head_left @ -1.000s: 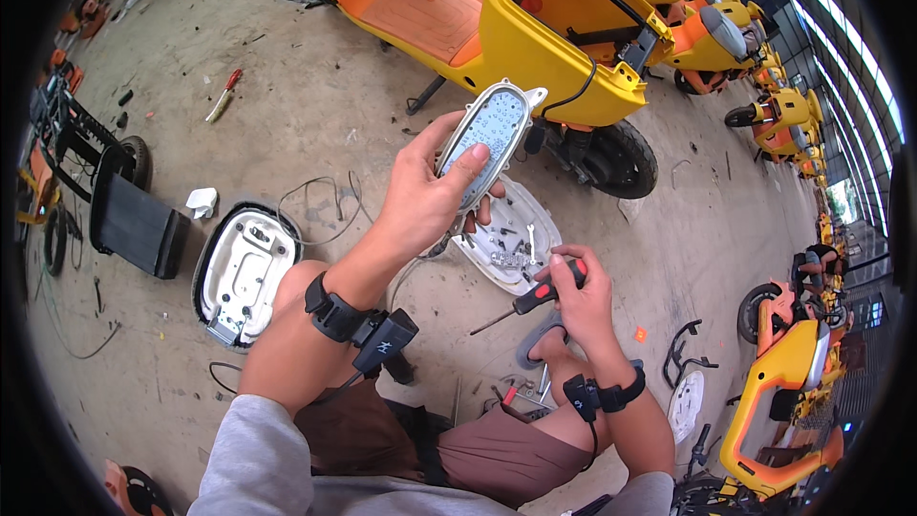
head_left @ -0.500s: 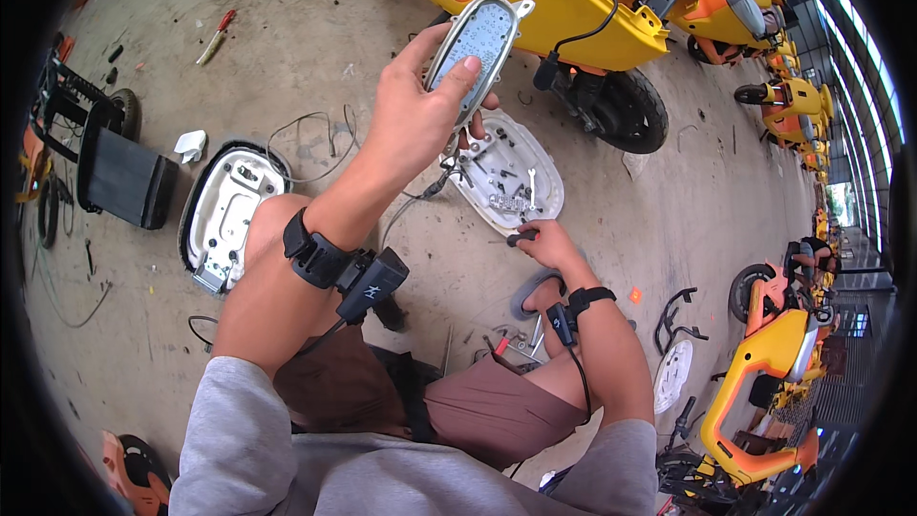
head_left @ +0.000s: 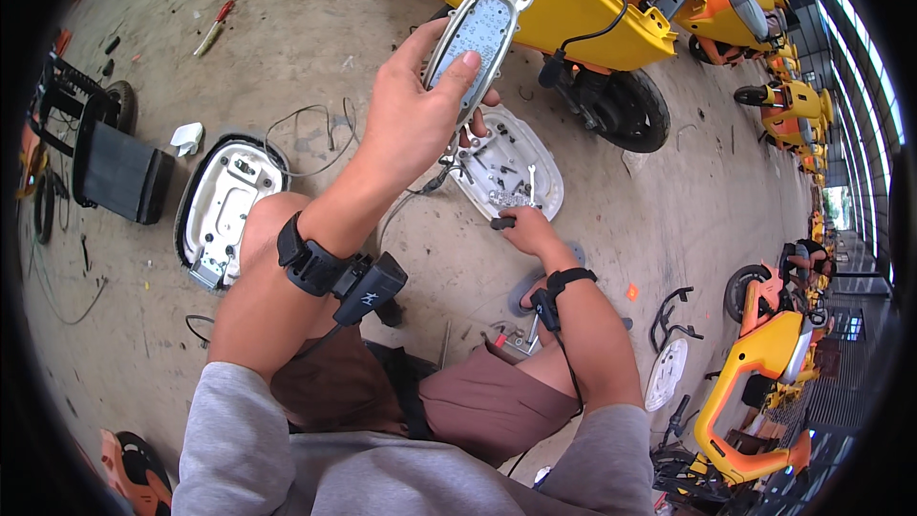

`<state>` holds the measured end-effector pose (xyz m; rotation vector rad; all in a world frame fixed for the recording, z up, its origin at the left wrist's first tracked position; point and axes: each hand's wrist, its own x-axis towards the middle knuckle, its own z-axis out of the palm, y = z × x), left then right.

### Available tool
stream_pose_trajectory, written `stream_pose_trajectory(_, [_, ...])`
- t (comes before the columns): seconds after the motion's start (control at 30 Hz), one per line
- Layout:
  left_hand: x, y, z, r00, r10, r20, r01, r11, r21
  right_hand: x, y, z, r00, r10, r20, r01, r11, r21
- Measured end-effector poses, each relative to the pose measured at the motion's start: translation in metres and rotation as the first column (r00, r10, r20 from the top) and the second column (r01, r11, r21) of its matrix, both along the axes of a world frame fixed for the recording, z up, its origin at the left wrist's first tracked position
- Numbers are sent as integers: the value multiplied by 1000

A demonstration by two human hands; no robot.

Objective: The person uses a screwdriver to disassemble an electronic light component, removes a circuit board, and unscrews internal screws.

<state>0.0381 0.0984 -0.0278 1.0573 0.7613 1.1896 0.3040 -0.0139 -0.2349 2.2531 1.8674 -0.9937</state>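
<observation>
Raised in front of me, my left hand (head_left: 420, 105) grips an oval metal-rimmed housing (head_left: 473, 43) with a pale blue, dotted panel inside. Its thumb presses on the panel and its fingers wrap round the far side. My right hand (head_left: 530, 232) is closed on a short black object (head_left: 502, 223), mostly hidden by the fingers, at the near edge of a white oval shell (head_left: 527, 139). Inside that shell lie several dark screws, small parts and a small silver wrench (head_left: 532, 182). Cables (head_left: 435, 182) hang by the shell's left side, below the held housing.
Another white oval shell with a black rim (head_left: 229, 220) lies at the left by my knee. A black box-like part (head_left: 124, 167) stands beyond it. A yellow scooter (head_left: 573, 14) stands ahead. Farther off are a red-handled screwdriver (head_left: 215, 27) and, to the right, a white cover (head_left: 669, 373).
My right hand has shifted left and slightly up along the shell's near edge with the black object. The left hand and the housing stay almost in place.
</observation>
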Motion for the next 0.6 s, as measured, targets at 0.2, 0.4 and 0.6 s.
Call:
stream_pose_trajectory(0.2, [-15, 4, 3, 999, -7, -41, 7, 1000, -6, -12, 17, -25, 1000, 6, 22, -7, 998, 56])
stream_pose_trajectory(0.4, [-36, 9, 11, 999, -13, -40, 12, 999, -36, -42, 42, -17, 999, 35, 34, -36, 999, 18])
stream_pose_trajectory(0.6, [-41, 3, 24, 995, -79, 59, 89, 980, -177, -45, 33, -11, 999, 29, -13, -29, 1000, 9])
